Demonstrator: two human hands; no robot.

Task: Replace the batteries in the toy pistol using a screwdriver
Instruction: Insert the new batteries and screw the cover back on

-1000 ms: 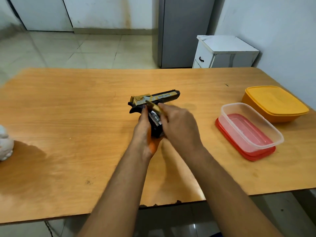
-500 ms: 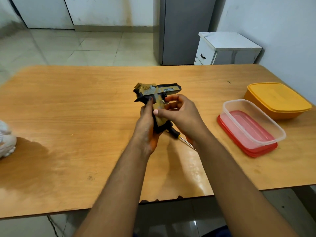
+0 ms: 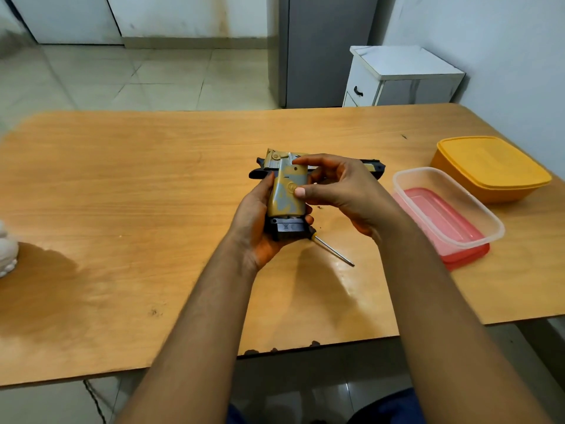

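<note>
no legible text, round emblem on toy pistol [image 3: 287, 191] grip unreadable

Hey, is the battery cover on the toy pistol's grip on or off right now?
On: the gold grip panel sits flush on the toy pistol, right hand pressing it. Fastening: cannot tell.

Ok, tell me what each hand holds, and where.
Left hand grips the toy pistol by its grip; right hand pinches the grip's cover panel.

pistol [image 3: 287, 191] above table [image 3: 122, 185], tubs [image 3: 446, 209] right
</note>
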